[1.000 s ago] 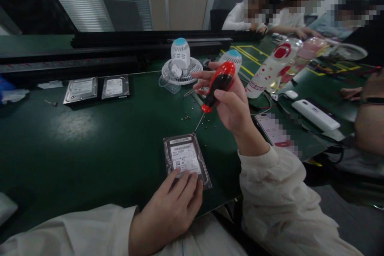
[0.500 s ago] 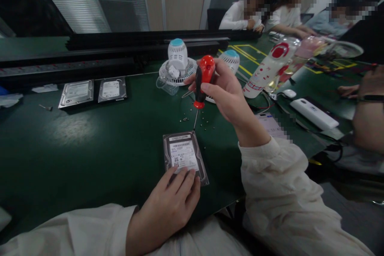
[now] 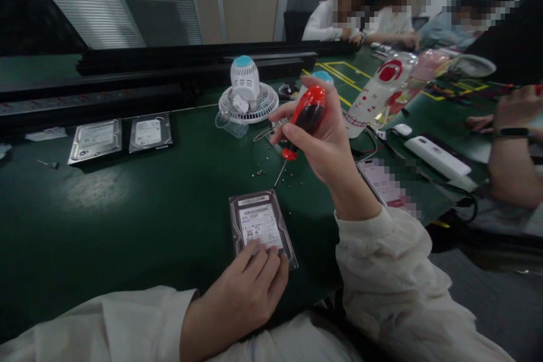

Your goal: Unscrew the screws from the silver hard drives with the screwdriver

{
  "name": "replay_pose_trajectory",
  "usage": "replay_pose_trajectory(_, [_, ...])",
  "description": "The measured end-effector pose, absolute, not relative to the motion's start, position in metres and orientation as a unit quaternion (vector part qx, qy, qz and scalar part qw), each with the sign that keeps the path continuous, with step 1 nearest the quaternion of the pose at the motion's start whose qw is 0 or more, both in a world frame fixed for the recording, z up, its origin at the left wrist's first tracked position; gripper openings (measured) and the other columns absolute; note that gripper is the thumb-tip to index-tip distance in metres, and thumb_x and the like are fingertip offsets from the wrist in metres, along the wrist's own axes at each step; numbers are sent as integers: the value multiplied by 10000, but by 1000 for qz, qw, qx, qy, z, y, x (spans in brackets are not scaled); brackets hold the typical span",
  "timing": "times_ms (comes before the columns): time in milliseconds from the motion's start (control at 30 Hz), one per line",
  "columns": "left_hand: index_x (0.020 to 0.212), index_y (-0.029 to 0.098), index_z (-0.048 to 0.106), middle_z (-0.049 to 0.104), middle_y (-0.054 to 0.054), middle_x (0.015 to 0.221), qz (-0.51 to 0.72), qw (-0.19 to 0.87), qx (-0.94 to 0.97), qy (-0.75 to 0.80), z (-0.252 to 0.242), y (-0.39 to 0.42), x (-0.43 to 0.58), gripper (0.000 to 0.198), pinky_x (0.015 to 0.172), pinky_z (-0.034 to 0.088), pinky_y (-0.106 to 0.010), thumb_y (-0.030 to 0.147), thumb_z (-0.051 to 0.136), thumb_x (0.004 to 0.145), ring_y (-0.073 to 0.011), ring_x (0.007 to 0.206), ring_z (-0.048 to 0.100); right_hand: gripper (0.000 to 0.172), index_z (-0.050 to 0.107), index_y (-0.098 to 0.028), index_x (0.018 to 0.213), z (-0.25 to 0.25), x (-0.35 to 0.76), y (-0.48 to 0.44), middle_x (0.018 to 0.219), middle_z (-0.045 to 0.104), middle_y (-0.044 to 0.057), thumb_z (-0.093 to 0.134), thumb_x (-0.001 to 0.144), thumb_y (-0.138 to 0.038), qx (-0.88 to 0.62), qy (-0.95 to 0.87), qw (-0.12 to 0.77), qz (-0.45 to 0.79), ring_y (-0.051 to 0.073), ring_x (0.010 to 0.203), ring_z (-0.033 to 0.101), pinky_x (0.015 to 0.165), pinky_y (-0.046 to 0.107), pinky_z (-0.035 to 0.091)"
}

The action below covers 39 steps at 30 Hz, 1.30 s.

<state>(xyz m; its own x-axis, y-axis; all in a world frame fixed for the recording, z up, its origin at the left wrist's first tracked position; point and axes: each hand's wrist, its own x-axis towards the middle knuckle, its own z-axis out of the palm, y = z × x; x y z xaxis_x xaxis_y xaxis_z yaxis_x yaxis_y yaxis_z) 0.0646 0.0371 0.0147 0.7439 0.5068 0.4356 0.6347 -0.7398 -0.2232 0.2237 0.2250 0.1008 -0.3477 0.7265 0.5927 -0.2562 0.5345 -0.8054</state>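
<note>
The screwdriver [image 3: 309, 110] has swung from nearly upright to a slant, its handle now leaning right, and the right hand [image 3: 328, 144] has turned with it. That hand grips the red-and-black handle; the shaft's tip is at the far right corner of the hard drive [image 3: 259, 222], which lies label-up on the green tabletop [image 3: 169, 209]. The left hand [image 3: 240, 297] rests over the drive's near end, fingers slightly parted, not wrapped around it. Small screws [image 3: 259, 173] lie scattered just beyond the drive.
</note>
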Motion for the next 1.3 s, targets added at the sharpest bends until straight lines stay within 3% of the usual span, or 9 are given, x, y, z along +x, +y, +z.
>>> replay_pose_trajectory(267, [1228, 56, 627, 724, -114, 1102, -197, 179, -918, -294, 11, 41, 61, 343, 1039, 396, -415, 185, 417, 989, -227, 1039, 637, 456, 559, -254, 1211, 97, 237, 216, 1188, 688, 20, 699, 779, -291, -161, -628, 552, 525, 153, 918, 689, 914, 364, 601])
replay_pose_trajectory(367, [1221, 65, 636, 726, -107, 1097, -202, 178, -918, -292, 10, 43, 60, 342, 1047, 394, -404, 190, 411, 998, -218, 1037, 639, 472, 562, -260, 1235, 98, 242, 217, 1205, 688, 28, 704, 786, -233, -183, -641, 544, 510, 149, 893, 700, 918, 372, 594])
replay_pose_trajectory(633, [1240, 54, 625, 717, -119, 1124, -184, 183, -921, -291, 13, 42, 59, 351, 1036, 404, -415, 173, 410, 989, -232, 1044, 635, 337, 469, -295, 1015, 93, 232, 220, 883, 649, -59, 735, 807, -293, -222, -687, 581, 375, 100, 659, 647, 652, 305, 596])
replay_pose_trajectory(833, [1240, 59, 620, 715, -115, 1130, -174, 183, -921, -297, 13, 40, 59, 348, 1035, 407, -408, 168, 409, 985, -228, 1057, 629, 468, 481, -277, 1227, 90, 234, 219, 1175, 680, 8, 660, 812, -399, -175, -664, 564, 458, 130, 844, 696, 829, 333, 608])
replay_pose_trajectory(967, [1233, 50, 619, 717, -120, 1109, -185, 187, -920, -292, 11, 41, 60, 343, 1027, 409, -414, 182, 421, 986, -228, 1043, 633, 394, 515, -266, 1217, 90, 235, 219, 1138, 693, 10, 649, 856, -351, -169, -679, 559, 445, 124, 853, 704, 869, 340, 604])
replay_pose_trajectory(1100, [1253, 54, 608, 715, -125, 1108, -182, 187, -919, -296, 10, 41, 60, 347, 1038, 410, -417, 192, 448, 978, -225, 1038, 635, 323, 483, -274, 1094, 87, 230, 219, 1002, 694, -33, 689, 851, -329, -184, -688, 571, 408, 107, 766, 693, 795, 341, 619])
replay_pose_trajectory(1300, [1246, 52, 611, 710, -125, 1118, -182, 185, -920, -294, 11, 41, 60, 342, 1043, 404, -418, 186, 452, 975, -231, 1050, 627, 466, 459, -299, 1200, 88, 233, 218, 1220, 653, 11, 672, 819, -462, -160, -674, 559, 456, 144, 963, 704, 907, 350, 588])
